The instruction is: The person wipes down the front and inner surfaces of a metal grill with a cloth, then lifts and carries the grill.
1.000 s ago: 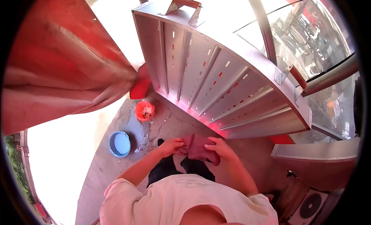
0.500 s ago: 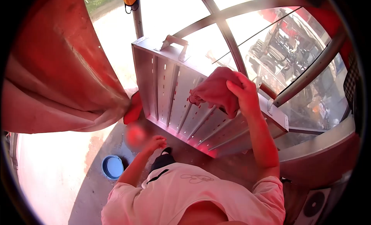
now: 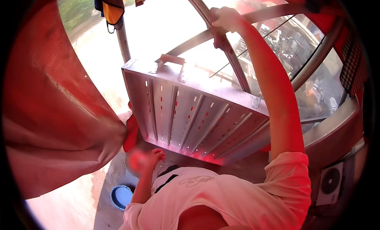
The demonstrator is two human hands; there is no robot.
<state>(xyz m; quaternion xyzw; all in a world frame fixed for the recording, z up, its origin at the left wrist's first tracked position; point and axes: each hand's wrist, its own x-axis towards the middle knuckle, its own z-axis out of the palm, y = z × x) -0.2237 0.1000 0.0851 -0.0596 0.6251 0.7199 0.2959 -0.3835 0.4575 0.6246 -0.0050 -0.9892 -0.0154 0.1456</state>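
Observation:
My right hand (image 3: 230,19) is raised high with the arm stretched out. It grips a crumpled reddish cloth (image 3: 221,40) against the curved metal frame (image 3: 236,68) of the window. My left hand (image 3: 157,155) hangs low near my waist, its fingers loosely bent and nothing visible in them. A red blur of light covers part of that hand. Between my body and the window leans a large slatted metal panel (image 3: 186,115) with small slots. A handle (image 3: 173,60) sticks up from its top edge.
A red curtain (image 3: 59,107) hangs bunched at the left. The blue basin (image 3: 122,196) stands on the floor beside my left arm. At the lower right is a white box with a round fan (image 3: 330,181). Cloths (image 3: 113,10) hang at the top left.
My right hand has moved up and away with the cloth, from above the metal panel to the window frame. My left hand stays low. The view has shifted.

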